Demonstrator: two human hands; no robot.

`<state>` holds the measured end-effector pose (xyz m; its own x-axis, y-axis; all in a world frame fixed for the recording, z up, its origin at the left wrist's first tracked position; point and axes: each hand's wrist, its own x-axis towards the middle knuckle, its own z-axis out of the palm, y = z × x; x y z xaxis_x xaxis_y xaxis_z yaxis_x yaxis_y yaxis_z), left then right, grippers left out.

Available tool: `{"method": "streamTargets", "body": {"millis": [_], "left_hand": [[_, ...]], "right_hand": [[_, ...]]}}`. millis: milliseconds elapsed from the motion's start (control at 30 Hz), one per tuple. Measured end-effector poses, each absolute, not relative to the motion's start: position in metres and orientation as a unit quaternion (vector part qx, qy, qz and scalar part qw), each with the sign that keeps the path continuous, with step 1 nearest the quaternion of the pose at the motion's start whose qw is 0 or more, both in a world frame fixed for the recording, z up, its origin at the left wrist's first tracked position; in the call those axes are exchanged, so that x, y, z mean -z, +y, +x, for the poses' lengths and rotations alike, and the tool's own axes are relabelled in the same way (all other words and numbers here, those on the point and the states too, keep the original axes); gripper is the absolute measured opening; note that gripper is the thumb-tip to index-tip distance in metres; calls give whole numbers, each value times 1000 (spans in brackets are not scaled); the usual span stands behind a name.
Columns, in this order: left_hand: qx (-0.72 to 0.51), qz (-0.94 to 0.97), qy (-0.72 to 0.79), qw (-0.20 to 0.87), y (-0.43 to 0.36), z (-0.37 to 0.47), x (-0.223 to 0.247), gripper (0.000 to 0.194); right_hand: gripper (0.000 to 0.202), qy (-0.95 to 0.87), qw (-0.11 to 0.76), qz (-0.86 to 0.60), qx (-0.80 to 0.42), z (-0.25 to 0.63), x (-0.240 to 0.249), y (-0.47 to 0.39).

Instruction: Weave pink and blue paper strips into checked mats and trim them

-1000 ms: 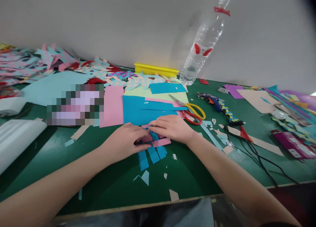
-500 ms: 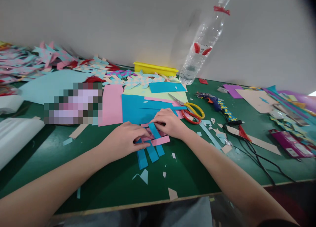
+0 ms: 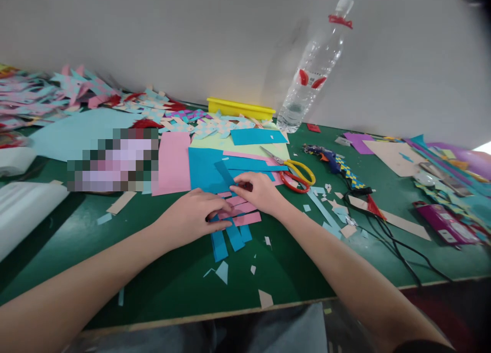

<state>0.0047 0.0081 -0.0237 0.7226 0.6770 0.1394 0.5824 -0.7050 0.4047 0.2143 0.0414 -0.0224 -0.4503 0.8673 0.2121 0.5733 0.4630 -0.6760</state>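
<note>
Blue and pink paper strips (image 3: 242, 207) lie interlaced in front of me, with blue ends (image 3: 235, 235) fanned toward the table's front edge. My left hand (image 3: 194, 215) curls over the left side of this woven paper, thumb and fingertips holding it against the table. At its upper right, my right hand (image 3: 259, 190) pinches a blue paper strip (image 3: 224, 173) that points up and left over a blue sheet (image 3: 201, 169). Several pink strips lie bare between the two hands. Just beyond my right hand are scissors (image 3: 297, 175) with yellow and red handles, blades apart.
A clear bottle (image 3: 314, 66) stands against the wall beside a yellow tray (image 3: 241, 109). Woven strips (image 3: 57, 92) pile up at the back left. To the right lie a lanyard with black cords (image 3: 387, 230), a purple packet (image 3: 445, 222) and paper scraps (image 3: 345, 215).
My right hand has swung the blue strip from lying down across the pink strips to pointing up and away, uncovering them. My left hand stays in place.
</note>
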Motion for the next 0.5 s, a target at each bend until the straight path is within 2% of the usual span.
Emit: {"method": "streamTargets", "body": {"millis": [200,500], "left_hand": [[-140,913,345,168,9,4,26,32],[-146,918,336,153,8,5,24,32]], "right_hand": [[29,-802,272,-447,-290,213,18,38],[27,-796,267,-459,-290,213,18,36]]}}
